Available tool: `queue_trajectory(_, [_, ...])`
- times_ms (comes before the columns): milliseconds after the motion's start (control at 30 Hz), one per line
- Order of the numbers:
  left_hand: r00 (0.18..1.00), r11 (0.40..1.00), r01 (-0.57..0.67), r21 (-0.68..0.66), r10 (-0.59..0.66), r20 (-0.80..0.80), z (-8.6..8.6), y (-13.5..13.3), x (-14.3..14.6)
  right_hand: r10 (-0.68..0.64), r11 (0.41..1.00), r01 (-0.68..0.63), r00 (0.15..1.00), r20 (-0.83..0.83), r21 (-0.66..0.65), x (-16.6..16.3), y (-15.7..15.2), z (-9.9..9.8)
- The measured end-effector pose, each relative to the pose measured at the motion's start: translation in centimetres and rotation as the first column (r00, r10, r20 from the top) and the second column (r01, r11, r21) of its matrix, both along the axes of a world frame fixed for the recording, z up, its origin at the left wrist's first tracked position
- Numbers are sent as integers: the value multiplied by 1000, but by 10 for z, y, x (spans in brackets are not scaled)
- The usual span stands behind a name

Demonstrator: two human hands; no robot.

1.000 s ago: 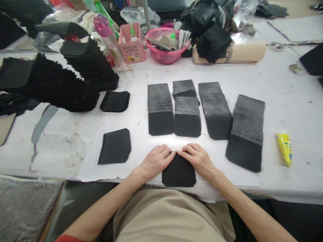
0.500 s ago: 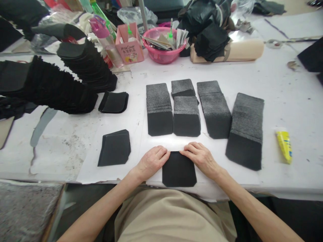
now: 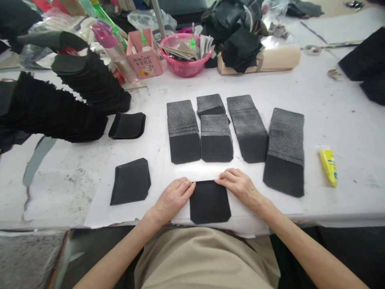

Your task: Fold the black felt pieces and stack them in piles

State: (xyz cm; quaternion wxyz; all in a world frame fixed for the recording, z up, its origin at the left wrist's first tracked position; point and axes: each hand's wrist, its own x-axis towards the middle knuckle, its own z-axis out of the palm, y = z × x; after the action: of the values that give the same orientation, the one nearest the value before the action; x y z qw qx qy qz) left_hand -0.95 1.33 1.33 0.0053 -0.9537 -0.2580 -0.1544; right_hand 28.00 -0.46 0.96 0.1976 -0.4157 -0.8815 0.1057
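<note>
A black leather-like piece [image 3: 209,204] with cut corners lies flat at the table's front edge. My left hand [image 3: 177,196] has its fingers closed on the far left corner of it. At the far right corner, the fingertips of my right hand [image 3: 239,188] press together on the same edge. Left of my hands lies a small pile of similar black pieces [image 3: 130,181], slightly fanned. Beyond my hands, several overlapping rows of pieces [image 3: 185,148] show grey fuzzy backs and black front ends.
Tall stacks of black pieces [image 3: 60,108] lean at the left, with a short stack [image 3: 128,125] beside them. A yellow tube [image 3: 328,166] lies at right. Farther back are a pink basin [image 3: 185,66], a pink box [image 3: 144,56] and a beige roll [image 3: 279,62].
My left hand has slid left along the far edge of the black piece, to its corner. The right hand stays at the other corner. The camera view has shifted slightly.
</note>
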Motion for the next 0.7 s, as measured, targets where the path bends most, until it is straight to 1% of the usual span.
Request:
queue_trajectory(200, [1000,1000,20,-5,-20,-22,4,4,2,-62,998,60,997,-56,-24,4,-2,-6])
queue_trajectory(300, [990,999,37,2,-37,-136,9,8,11,-81,996,79,994,-70,-29,3,-3,-7])
queue_trajectory(400, [962,999,50,6,-46,-270,17,10,22,-89,996,86,993,-73,-34,2,-4,-5])
queue_trajectory(533, [929,1000,6,-16,-12,-371,26,8,33,-70,997,68,996,-50,-42,4,-4,-1])
queue_trajectory(700, [915,999,-39,-35,22,-402,31,7,41,-56,998,54,998,-40,-42,8,-7,1])
